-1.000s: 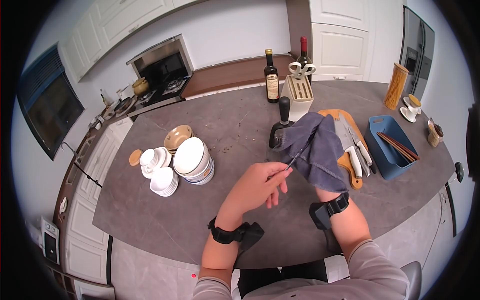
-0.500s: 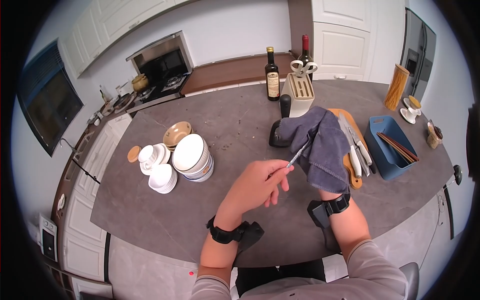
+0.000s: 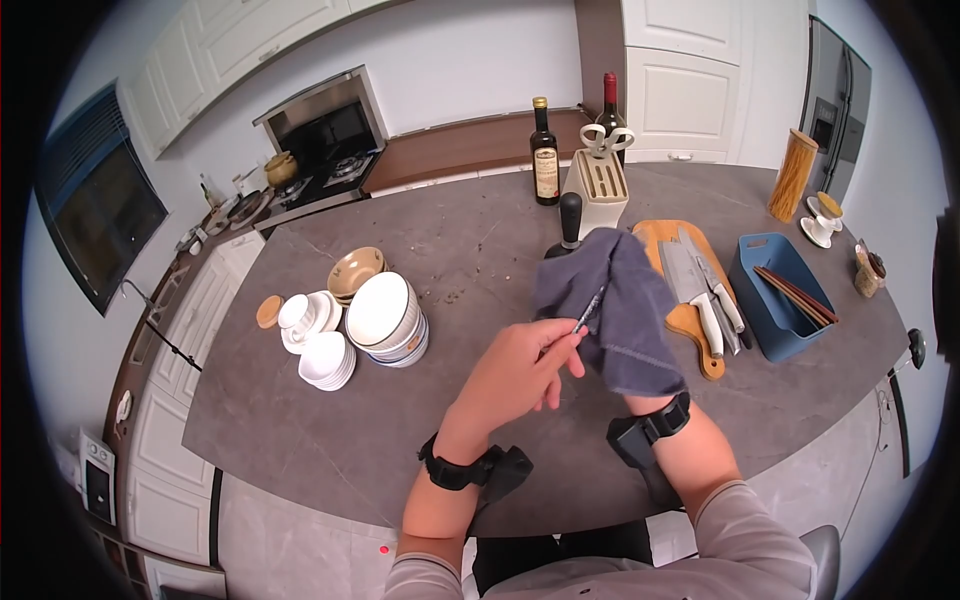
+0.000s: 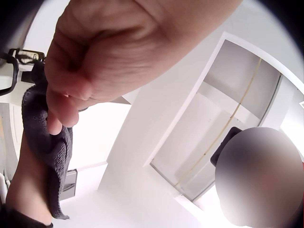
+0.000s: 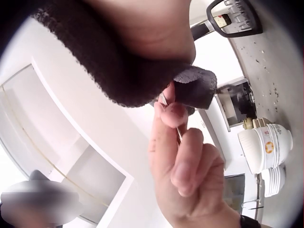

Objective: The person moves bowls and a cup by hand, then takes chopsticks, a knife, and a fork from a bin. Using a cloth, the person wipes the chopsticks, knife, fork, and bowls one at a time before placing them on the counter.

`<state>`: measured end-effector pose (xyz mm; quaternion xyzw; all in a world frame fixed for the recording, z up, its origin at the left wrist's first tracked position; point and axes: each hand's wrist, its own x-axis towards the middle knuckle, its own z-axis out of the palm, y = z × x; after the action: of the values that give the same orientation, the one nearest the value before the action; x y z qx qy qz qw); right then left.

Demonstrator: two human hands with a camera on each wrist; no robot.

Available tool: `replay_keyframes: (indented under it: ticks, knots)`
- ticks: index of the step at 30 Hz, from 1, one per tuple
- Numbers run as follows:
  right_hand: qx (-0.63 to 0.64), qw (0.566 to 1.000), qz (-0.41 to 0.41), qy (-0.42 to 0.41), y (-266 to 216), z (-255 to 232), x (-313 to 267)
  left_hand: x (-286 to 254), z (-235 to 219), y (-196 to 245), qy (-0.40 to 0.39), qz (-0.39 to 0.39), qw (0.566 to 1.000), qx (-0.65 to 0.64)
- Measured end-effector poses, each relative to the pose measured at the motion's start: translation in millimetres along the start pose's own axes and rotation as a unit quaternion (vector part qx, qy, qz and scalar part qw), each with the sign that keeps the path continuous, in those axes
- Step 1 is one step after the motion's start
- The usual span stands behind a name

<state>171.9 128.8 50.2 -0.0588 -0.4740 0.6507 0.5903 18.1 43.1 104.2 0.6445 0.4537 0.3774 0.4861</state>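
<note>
- the left hand (image 3: 515,370) is pinching one slim metal utensil (image 3: 588,318) near its end, between thumb and forefinger, presumably so that most of its length is staying free for the fabric; the other fingers are curling loosely.
- one blue-grey cloth (image 3: 630,320) is covering the right hand (image 5: 159,28) and folding around the utensil's far part, probably so that fabric is lying between skin and metal.
- the right hand's fingers are hiding under the cloth, so i cannot tell whether they are spreading or gripping.
- the utensil is slanting above the counter (image 3: 480,280), between the two hands; its far end is disappearing into the folds, so i cannot tell its kind.
- at least two white-handled knives (image 3: 708,325) are lying on one cutting board (image 3: 683,320), handles pointing toward the person, perhaps for easy reach.
- several chopsticks (image 3: 797,297) are leaning inside one blue bin (image 3: 790,345), seemingly for keeping together; i cannot count them surely.
- two bottles (image 3: 545,172) are standing near one knife block (image 3: 598,213), which is holding one pair of scissors (image 3: 605,142), loops upward.
- three stacks of bowls (image 3: 380,310) are nesting at the left, likely for saving room: one large, one brown, one small and white.
</note>
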Motion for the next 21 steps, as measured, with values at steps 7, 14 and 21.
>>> replay_keyframes:
  ticks: [7,14,21]
  knots:
    - [-0.030,0.997,0.049,0.060,-12,26,-12,2,-9,-4,0.023,0.012,1.000,0.005]
    - [-0.441,0.893,-0.078,0.029,-41,32,-21,5,1,-12,-0.028,0.062,0.995,-0.068]
    - [-0.180,0.982,0.001,0.065,-33,32,-17,8,-3,-12,0.014,0.048,0.998,-0.038]
